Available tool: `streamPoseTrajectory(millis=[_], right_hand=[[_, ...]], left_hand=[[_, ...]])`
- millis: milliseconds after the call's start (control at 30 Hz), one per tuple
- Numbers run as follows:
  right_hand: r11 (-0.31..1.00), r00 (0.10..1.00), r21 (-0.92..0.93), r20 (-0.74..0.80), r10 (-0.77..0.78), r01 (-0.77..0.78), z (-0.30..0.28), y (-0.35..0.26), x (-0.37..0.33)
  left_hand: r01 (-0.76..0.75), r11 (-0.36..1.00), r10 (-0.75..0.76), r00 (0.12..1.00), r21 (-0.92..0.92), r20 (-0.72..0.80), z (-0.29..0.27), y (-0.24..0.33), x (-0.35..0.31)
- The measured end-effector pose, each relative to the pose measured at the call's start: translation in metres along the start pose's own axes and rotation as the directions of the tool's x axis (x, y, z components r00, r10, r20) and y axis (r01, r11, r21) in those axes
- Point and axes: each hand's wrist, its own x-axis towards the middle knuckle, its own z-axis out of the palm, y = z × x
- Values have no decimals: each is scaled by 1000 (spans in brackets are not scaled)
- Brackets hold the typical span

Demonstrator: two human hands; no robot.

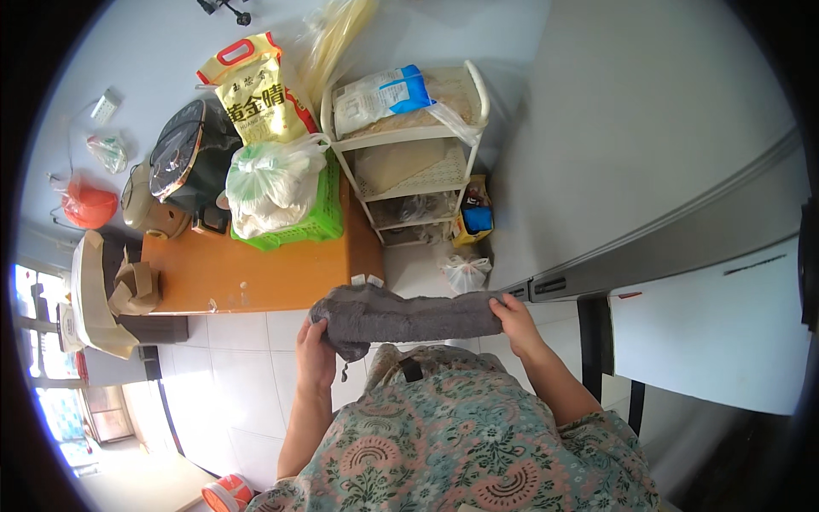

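Note:
A dark grey, fluffy towel (409,318) is stretched level in front of my waist, folded into a long strip. My left hand (315,354) grips its left end, where the cloth bunches and one corner hangs down with a small loop. At the other end, my right hand (518,325) pinches the towel between thumb and fingers. Both hands are closed on the cloth, which hides some of the fingertips.
An orange-brown table (235,277) at the left bears a green basket (311,220), a yellow bag (253,98) and a dark cooker (194,154). Beyond stands a white shelf rack (401,136). A grey fridge (657,145) and a white tabletop (712,333) lie right.

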Motion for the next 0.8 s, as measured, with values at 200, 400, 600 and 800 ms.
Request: streamPoseTrajectory(millis=[200,400,600,800], right_hand=[[1000,1000,24,25,-13,12,21,3,17],[993,993,0,-21,-114,114,43,10,15],[974,974,-20,-15,-226,226,101,-19,-8],[906,992,-408,100,-76,110,142,-6,19]], left_hand=[[63,998,-63,998,26,-23,-14,4,-6],[-38,996,39,999,84,-16,-48,25,14],[-144,957,149,989,250,-3,-99,52,22],[-110,749,289,942,654,-172,-192,65,36]])
